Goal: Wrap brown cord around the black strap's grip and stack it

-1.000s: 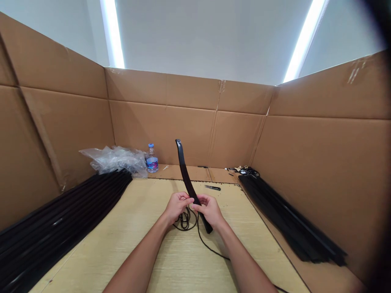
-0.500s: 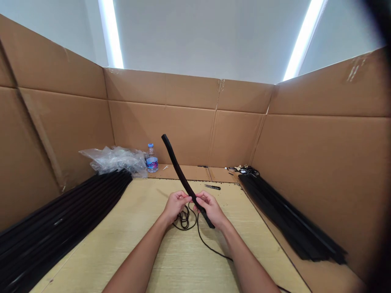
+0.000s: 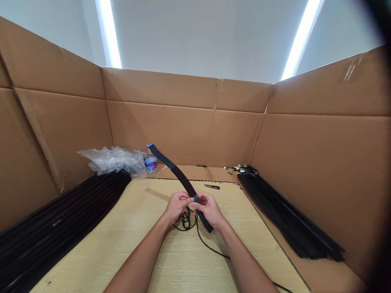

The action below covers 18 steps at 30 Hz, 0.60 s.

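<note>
Around the fingers, high walls of brown cardboard [image 3: 159, 126]. Below them, a wide, pale-yellow counter with fine grain [image 3: 174, 260]. Well apart to the left of the fingers, a large bundle of long, glossy black strips [image 3: 61, 215]; well apart to the right, a smaller bundle of long black strips [image 3: 287, 219]. Beyond the fingers and to the left, a crumpled heap of transparent plastic [image 3: 113, 160].

In the fingers, a long, flat, bendable black strip with brownish middle part [image 3: 185, 181], held slanting: long end rising away to the left, short end pointing back beside the right palm. Fingers of left hand [image 3: 177, 207] and right hand [image 3: 210, 209] both pinched on it, close together, at a greyish patch. Probably best: pinch firmly but gently, move the thumbs little by little, and not let the long end twist.

Just below the left fingers, a thin black cord in loose loops [image 3: 185, 219]; impossible to tell if joined to the strip. Better to guide it away from the pinch.

Far beyond the left fingers, a clear plastic bottle with blue cap [image 3: 151, 165]. Nearer, beyond the right fingers, small black-handled snips [image 3: 211, 186].
</note>
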Motion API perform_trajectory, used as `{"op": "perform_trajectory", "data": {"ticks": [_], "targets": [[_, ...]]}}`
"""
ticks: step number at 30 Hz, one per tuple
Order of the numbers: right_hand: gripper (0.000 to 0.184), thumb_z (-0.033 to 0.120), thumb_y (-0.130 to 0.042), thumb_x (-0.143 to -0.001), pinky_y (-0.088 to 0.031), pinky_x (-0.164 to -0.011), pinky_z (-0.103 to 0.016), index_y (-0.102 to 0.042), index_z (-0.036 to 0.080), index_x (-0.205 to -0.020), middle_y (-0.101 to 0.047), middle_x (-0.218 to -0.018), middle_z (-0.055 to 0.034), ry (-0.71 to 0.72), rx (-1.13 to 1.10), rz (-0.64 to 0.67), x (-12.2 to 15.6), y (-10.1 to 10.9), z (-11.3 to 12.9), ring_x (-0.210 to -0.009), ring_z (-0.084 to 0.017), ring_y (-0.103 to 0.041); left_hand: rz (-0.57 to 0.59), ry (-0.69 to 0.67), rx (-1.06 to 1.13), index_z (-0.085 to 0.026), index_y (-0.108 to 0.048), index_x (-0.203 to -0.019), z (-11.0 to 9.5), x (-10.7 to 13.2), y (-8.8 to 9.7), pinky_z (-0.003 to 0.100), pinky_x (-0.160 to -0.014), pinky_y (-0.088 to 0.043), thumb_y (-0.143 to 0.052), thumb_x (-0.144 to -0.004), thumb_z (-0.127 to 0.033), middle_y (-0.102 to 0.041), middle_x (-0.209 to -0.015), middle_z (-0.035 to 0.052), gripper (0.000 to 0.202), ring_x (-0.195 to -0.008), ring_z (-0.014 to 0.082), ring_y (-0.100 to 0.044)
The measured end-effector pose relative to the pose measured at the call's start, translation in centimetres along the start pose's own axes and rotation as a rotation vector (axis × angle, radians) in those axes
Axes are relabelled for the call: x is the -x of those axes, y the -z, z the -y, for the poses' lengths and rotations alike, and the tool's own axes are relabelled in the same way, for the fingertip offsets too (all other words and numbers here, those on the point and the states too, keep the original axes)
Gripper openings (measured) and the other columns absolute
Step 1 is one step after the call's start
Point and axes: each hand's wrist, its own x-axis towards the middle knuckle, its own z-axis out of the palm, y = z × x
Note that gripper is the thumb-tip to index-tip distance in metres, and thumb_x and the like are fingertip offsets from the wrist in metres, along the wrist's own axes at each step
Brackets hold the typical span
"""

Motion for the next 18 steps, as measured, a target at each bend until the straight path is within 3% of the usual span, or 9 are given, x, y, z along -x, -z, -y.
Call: {"op": "perform_trajectory", "data": {"ticks": [7,18], "targets": [[0.035,0.05,-0.069,-0.073,-0.041,-0.04,-0.02,-0.053,0.019,-0.078,-0.068,-0.064,-0.0001,-0.033,-0.002,-0.002,0.06,-0.28,0.23,-0.045,-0.011,-0.057,0.091,0.013,0.018,-0.015,-0.054,-0.064,-0.06,0.21,-0.47,0.027,-0.045,-0.047,-0.078,-0.059,-0.044,-0.055,-0.049,-0.0029,0.039,-0.043,0.0161,-0.06],[0.041,0.057,-0.064,-0.074,-0.035,-0.034,-0.02,-0.053,0.019,-0.065,-0.063,-0.051,0.0009,-0.042,0.032,-0.126,0.16,-0.5,0.51,-0.036,-0.01,-0.049,0.041,-0.013,-0.058,-0.012,-0.061,-0.073,0.44,0.17,-0.9,0.019,-0.04,-0.03,-0.075,-0.065,-0.042,-0.057,-0.051,-0.0013,0.034,-0.041,0.0108,-0.052]]}}
